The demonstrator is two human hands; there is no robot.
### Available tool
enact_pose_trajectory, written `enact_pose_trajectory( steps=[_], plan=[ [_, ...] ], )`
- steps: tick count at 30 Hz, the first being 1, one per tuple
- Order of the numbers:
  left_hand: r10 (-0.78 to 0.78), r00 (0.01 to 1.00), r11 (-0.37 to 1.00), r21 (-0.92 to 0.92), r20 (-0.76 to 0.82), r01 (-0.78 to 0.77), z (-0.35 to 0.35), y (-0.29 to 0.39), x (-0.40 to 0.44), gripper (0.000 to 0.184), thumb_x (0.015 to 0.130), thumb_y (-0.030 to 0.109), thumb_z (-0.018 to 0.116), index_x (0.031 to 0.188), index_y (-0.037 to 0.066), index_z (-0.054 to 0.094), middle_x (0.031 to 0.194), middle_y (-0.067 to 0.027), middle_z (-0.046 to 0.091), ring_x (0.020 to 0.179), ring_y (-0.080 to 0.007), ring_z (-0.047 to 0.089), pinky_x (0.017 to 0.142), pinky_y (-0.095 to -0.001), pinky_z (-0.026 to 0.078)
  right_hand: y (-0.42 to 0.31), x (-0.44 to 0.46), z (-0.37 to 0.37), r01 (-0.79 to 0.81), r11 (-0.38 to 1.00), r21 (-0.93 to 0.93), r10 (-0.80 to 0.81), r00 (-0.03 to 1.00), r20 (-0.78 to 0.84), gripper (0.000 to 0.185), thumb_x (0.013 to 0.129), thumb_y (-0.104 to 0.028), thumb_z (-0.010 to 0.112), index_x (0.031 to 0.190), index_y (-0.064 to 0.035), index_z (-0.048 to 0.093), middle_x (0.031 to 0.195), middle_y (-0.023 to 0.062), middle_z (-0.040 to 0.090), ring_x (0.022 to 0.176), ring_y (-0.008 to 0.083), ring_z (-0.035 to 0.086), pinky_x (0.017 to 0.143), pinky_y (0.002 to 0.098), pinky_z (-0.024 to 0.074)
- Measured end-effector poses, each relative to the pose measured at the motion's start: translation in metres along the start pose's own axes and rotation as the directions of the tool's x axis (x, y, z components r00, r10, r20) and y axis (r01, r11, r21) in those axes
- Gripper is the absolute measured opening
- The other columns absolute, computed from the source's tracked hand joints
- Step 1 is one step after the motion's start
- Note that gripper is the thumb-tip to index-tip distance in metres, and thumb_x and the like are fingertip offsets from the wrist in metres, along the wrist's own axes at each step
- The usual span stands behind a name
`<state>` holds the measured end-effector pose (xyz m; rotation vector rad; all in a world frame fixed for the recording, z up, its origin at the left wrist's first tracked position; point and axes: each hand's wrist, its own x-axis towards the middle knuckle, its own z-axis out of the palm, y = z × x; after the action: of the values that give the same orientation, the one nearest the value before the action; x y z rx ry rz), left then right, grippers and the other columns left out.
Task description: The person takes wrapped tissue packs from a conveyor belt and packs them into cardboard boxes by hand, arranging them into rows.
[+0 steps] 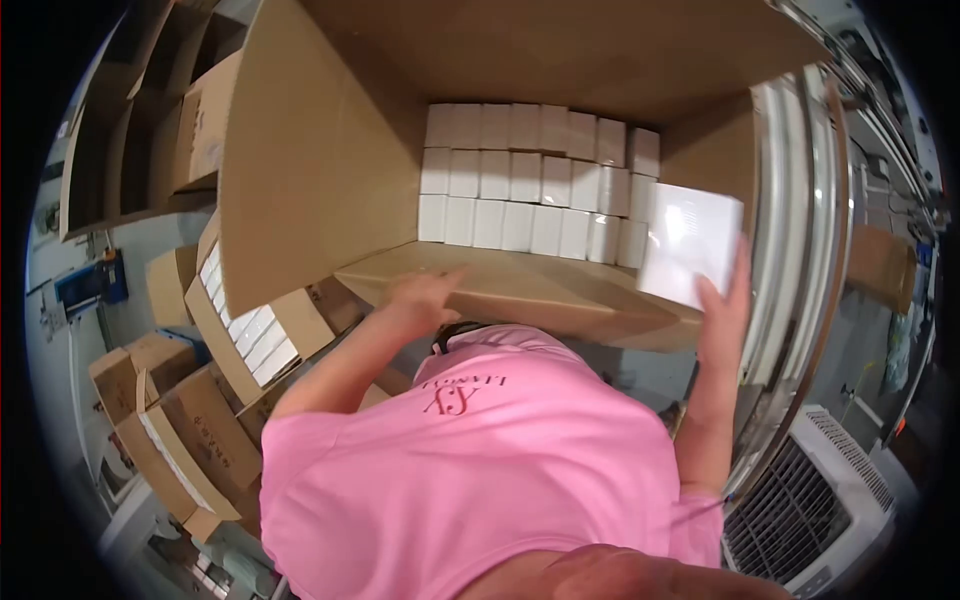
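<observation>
A big cardboard carton (310, 190) stands open before me, its flaps spread outward. Inside it, small white boxes (490, 175) are packed upright in rows. My right hand (728, 305) grips a white box (690, 240) by its lower right edge, thumb across the front face, at the right side of the carton's opening. On the near flap (530, 290) rests my left hand (425, 298), fingers stretched out and holding nothing.
To the left, a smaller carton (250, 320) holds more white boxes, with brown cartons (205, 420) below it. Empty-looking cardboard trays (140, 120) stack up at upper left. A conveyor-like metal frame (790, 230) runs along the right, near a white air cooler (810, 500).
</observation>
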<state>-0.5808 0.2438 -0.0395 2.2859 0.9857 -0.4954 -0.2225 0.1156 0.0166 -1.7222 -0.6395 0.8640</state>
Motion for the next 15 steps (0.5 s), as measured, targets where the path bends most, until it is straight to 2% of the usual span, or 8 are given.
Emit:
enact_pose_trajectory(
  steps=[1, 4, 6, 7, 8, 9, 12, 15],
  plan=[
    [-0.044, 0.993, 0.999, 0.013, -0.11, 0.046, 0.007, -0.022, -0.009, 0.06, 0.07, 0.032, 0.074, 0.124, 0.014, 0.055, 0.101, -0.0112, 0.064, 0.096, -0.0308, 0.06, 0.087, -0.0404, 0.046, 0.014, 0.023, 0.029, 0.084, 0.995, -0.046, -0.073, 0.979, 0.192, 0.077, 0.079, -0.005, 0.061, 0.146, -0.0004, 0.023, 0.145, 0.0157, 0.033, 0.134, 0.0252, 0.033, 0.11, 0.0348, 0.0248],
    [-0.108, 0.99, 0.994, -0.015, -0.089, 0.108, 0.0, -0.059, -0.019, 0.054, 0.065, 0.03, 0.077, 0.114, 0.015, 0.061, 0.095, -0.0063, 0.066, 0.09, -0.0274, 0.062, 0.081, -0.037, 0.047, 0.04, 0.064, 0.131, -0.208, 0.95, -0.233, 0.295, 0.844, 0.447, 0.083, 0.081, -0.024, 0.066, 0.145, 0.0031, 0.02, 0.146, 0.0229, 0.032, 0.134, 0.0285, 0.034, 0.108, 0.0339, 0.0297],
    [0.035, 0.964, 0.999, -0.018, -0.264, -0.041, 0.011, -0.071, -0.016, 0.047, 0.065, 0.029, 0.076, 0.107, 0.014, 0.064, 0.094, -0.0045, 0.066, 0.089, -0.0253, 0.063, 0.079, -0.0353, 0.048, 0.104, 0.084, 0.19, 0.104, 0.88, -0.463, 0.185, 0.823, 0.537, 0.092, 0.075, -0.037, 0.066, 0.145, 0.0022, 0.02, 0.135, 0.0299, 0.04, 0.121, 0.0372, 0.047, 0.102, 0.0377, 0.0379],
    [0.103, 0.93, 0.993, -0.011, -0.353, -0.114, 0.016, -0.074, -0.013, 0.043, 0.064, 0.028, 0.076, 0.104, 0.014, 0.065, 0.093, -0.0036, 0.066, 0.089, -0.0242, 0.063, 0.077, -0.0344, 0.048, 0.118, 0.089, 0.22, 0.066, 0.83, -0.554, 0.302, 0.783, 0.544, 0.093, 0.072, -0.037, 0.067, 0.144, 0.0017, 0.022, 0.132, 0.0319, 0.042, 0.119, 0.0387, 0.049, 0.1, 0.0396, 0.0403],
    [0.096, 0.948, 0.993, -0.029, -0.305, -0.11, 0.01, -0.072, -0.012, 0.042, 0.065, 0.028, 0.076, 0.104, 0.014, 0.065, 0.095, -0.0033, 0.066, 0.09, -0.0239, 0.063, 0.078, -0.0342, 0.049, 0.122, 0.087, 0.246, -0.029, 0.846, -0.533, 0.392, 0.711, 0.583, 0.095, 0.071, -0.038, 0.067, 0.144, 0.0014, 0.021, 0.128, 0.0326, 0.045, 0.115, 0.0404, 0.051, 0.098, 0.0406, 0.0423],
    [0.089, 0.962, 0.994, -0.045, -0.257, -0.104, -0.003, -0.068, -0.011, 0.042, 0.065, 0.028, 0.076, 0.104, 0.015, 0.066, 0.098, -0.003, 0.067, 0.091, -0.0236, 0.064, 0.079, -0.0341, 0.049, 0.157, 0.087, 0.272, 0.123, 0.788, -0.603, 0.345, 0.723, 0.598, 0.096, 0.071, -0.039, 0.066, 0.145, 0.0005, 0.019, 0.13, 0.0328, 0.043, 0.112, 0.0414, 0.053, 0.096, 0.0414, 0.0445],
    [0.085, 0.961, 0.995, -0.033, -0.264, -0.097, -0.005, -0.069, -0.009, 0.033, 0.068, 0.025, 0.071, 0.1, 0.017, 0.067, 0.099, -0.0004, 0.067, 0.092, -0.0203, 0.064, 0.079, -0.032, 0.05, 0.163, 0.071, 0.335, 0.081, 0.698, -0.711, 0.471, 0.696, 0.541, 0.096, 0.073, -0.039, 0.066, 0.146, -0.0013, 0.015, 0.133, 0.0343, 0.039, 0.115, 0.0426, 0.051, 0.097, 0.0415, 0.0444],
    [0.095, 0.935, 0.995, -0.001, -0.341, -0.101, 0.005, -0.075, -0.007, 0.025, 0.072, 0.02, 0.065, 0.097, 0.019, 0.068, 0.097, 0.0015, 0.067, 0.092, -0.017, 0.065, 0.079, -0.0298, 0.05, 0.199, 0.051, 0.38, 0.143, 0.706, -0.694, 0.447, 0.67, 0.593, 0.085, 0.078, -0.04, 0.061, 0.145, -0.0034, 0.024, 0.142, 0.0297, 0.032, 0.119, 0.0414, 0.048, 0.099, 0.0413, 0.0427]
  ],
)
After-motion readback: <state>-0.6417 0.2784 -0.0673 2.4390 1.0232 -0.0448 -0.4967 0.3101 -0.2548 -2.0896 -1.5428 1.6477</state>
